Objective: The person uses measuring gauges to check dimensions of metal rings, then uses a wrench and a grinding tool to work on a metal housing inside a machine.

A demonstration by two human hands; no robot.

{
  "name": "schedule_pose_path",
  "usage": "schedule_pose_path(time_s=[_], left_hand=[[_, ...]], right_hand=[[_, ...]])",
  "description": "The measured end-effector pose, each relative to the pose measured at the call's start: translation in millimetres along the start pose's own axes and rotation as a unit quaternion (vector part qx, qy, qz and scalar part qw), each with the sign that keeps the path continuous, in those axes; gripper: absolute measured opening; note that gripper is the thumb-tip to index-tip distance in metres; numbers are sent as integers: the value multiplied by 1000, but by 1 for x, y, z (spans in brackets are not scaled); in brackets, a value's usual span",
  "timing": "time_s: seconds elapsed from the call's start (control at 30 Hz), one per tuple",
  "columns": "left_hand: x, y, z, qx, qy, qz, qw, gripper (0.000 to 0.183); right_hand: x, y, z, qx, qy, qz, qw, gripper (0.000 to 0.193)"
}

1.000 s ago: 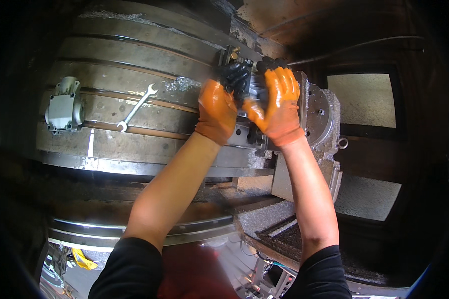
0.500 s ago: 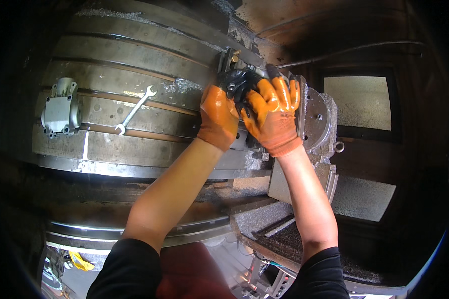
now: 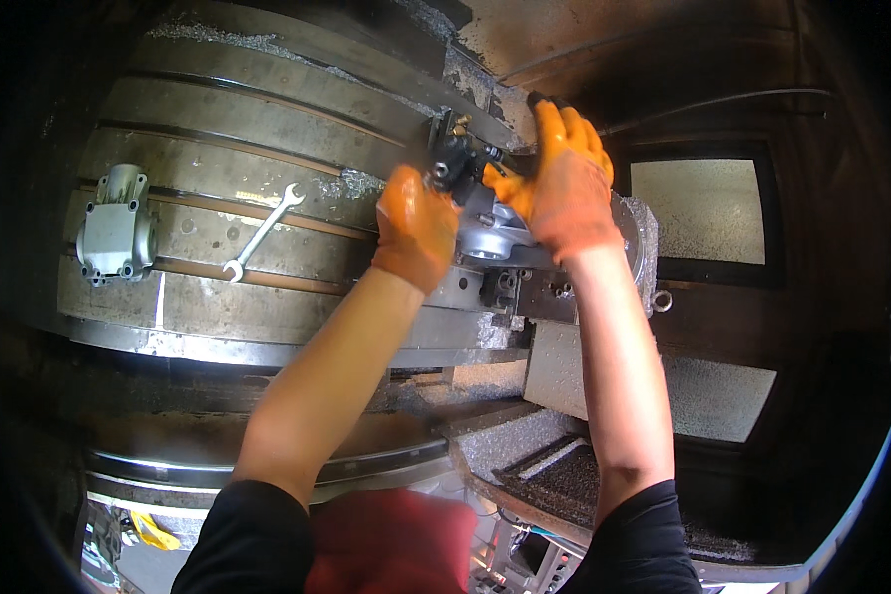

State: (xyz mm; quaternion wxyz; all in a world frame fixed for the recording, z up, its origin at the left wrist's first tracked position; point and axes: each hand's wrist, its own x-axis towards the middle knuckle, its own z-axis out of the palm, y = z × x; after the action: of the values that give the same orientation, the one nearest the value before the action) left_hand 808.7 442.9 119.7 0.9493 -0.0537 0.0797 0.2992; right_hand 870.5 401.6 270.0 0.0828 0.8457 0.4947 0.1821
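Observation:
My left hand (image 3: 416, 226), in an orange glove with dark fingertips, is beside a black clamp fixture (image 3: 449, 158). Motion smears it and its fingers are mostly hidden, so its grip cannot be made out. Held out over the fixture's right side is my right hand (image 3: 571, 183), gloved alike, fingers stretched away from me and thumb apart. Beneath and between the hands a silver cast metal part (image 3: 485, 243) with a rounded boss sits in the fixture; the right hand covers some of it. Whether that hand touches the part is unclear.
On the slotted metal machine table (image 3: 208, 307) lie a double open-ended wrench (image 3: 263, 234) and, farther left, a silver cast housing (image 3: 117, 236). Metal chips (image 3: 351, 184) are scattered near the fixture. A round rotary plate (image 3: 636, 238) stands at the right, with a thin hose (image 3: 723, 99) behind.
Both hands have parted from the black clamp area: the left moved left and nearer me, the right moved right and opened out. The silver cast part between them has come into view.

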Motion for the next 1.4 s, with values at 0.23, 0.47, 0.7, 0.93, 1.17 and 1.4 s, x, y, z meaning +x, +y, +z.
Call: schedule_pose_path(time_s=[0.23,0.47,0.7,0.93,1.17,1.4], left_hand=[[55,-4,18,-38,76,3,996,22],[59,-2,22,-60,59,-29,996,23],[62,-7,19,-18,65,-30,997,28],[58,-3,21,-74,79,-37,993,36],[50,3,23,-42,88,-57,994,33],[51,24,-10,-128,147,-19,981,28]], right_hand=[[16,8,15,182,-100,130,970,65],[7,2,23,125,-32,53,990,48],[7,5,16,153,-71,55,984,42],[25,-12,6,6,-245,53,968,32],[20,-4,14,55,-138,-68,987,43],[29,-7,9,-3,-120,25,993,62]])
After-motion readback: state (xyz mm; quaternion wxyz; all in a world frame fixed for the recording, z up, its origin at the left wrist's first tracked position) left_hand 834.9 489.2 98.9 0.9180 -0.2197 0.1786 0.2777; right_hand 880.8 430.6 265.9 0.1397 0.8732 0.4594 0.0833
